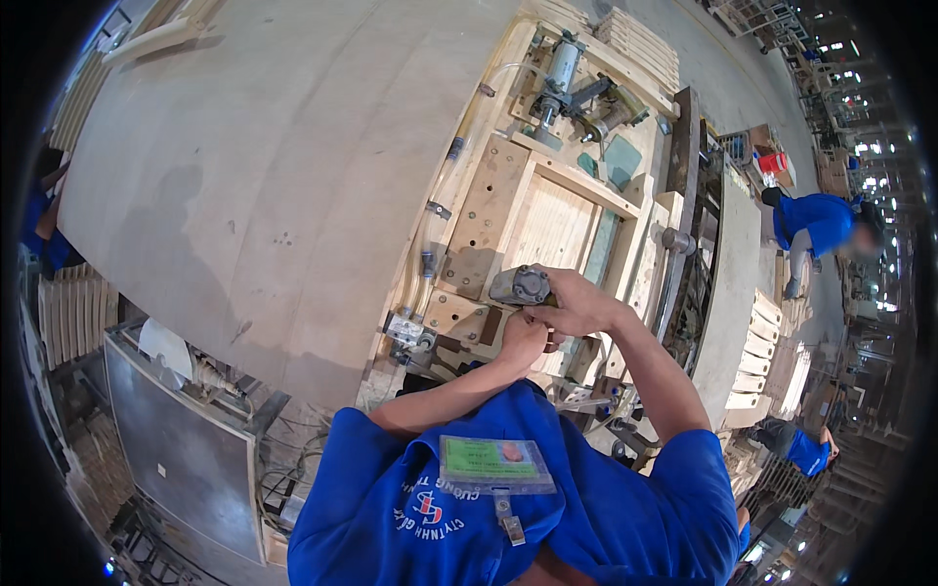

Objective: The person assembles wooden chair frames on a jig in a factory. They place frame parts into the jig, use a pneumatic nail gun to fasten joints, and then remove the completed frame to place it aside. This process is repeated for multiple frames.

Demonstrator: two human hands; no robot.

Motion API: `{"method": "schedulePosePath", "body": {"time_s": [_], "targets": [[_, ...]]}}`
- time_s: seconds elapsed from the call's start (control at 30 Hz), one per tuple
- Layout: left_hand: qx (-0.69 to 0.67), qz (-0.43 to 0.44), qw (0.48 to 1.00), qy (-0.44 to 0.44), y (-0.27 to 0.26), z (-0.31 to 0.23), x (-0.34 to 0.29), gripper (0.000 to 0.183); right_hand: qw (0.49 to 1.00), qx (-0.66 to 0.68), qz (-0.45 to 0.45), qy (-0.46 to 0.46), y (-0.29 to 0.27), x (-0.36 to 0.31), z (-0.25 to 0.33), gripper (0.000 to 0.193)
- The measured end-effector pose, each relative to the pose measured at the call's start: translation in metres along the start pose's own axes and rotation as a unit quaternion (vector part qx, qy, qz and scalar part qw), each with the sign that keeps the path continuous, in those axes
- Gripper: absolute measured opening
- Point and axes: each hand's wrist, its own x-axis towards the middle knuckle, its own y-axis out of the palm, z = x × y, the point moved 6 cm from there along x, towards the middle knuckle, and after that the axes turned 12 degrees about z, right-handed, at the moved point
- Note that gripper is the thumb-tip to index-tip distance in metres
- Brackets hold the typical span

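Observation:
My right hand (576, 303) is wrapped round a hand-held power tool with a grey, bolted round end (528, 285); its exact kind is unclear. Just below it, my left hand (526, 339) has its fingers closed, close against the right hand. What those fingers hold, if anything, is hidden. Both hands are above the near end of a wooden jig (479, 210). Beyond them, a pale wooden frame (586, 186) lies in the jig around a light wood panel (547, 225).
A broad plywood table (293, 176) fills the left. At the jig's far end are an air cylinder (562, 68) and another metal tool (614, 112). A metal clamp bar (684, 146) runs along the right. Stacked wooden parts (757, 352) and co-workers in blue (826, 220) are further right.

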Motion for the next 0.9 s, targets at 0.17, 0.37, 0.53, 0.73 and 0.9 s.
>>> {"method": "schedulePosePath", "body": {"time_s": [0.17,0.37,0.53,0.73,0.9], "targets": [[-0.018,-0.01,1.0,0.0,0.0,0.003,0.002,0.022,0.998,-0.057,0.001,-0.015,0.003,0.006,-0.008,0.053],[0.024,-0.026,0.999,0.021,-0.005,0.006,-0.002,0.021,0.996,-0.09,-0.013,-0.017,0.015,0.001,0.003,0.055],[0.065,0.022,0.998,0.006,-0.01,0.006,-0.012,0.028,0.998,-0.03,-0.062,0.008,0.02,-0.014,0.005,0.057],[0.464,0.076,0.877,0.095,0.005,-0.062,-0.072,0.028,0.945,0.193,-0.263,0.019,0.032,-0.122,-0.026,0.064],[0.51,-0.142,0.807,0.261,-0.031,-0.163,-0.146,0.022,0.895,0.074,-0.433,0.076,0.032,-0.247,-0.039,0.064]]}}
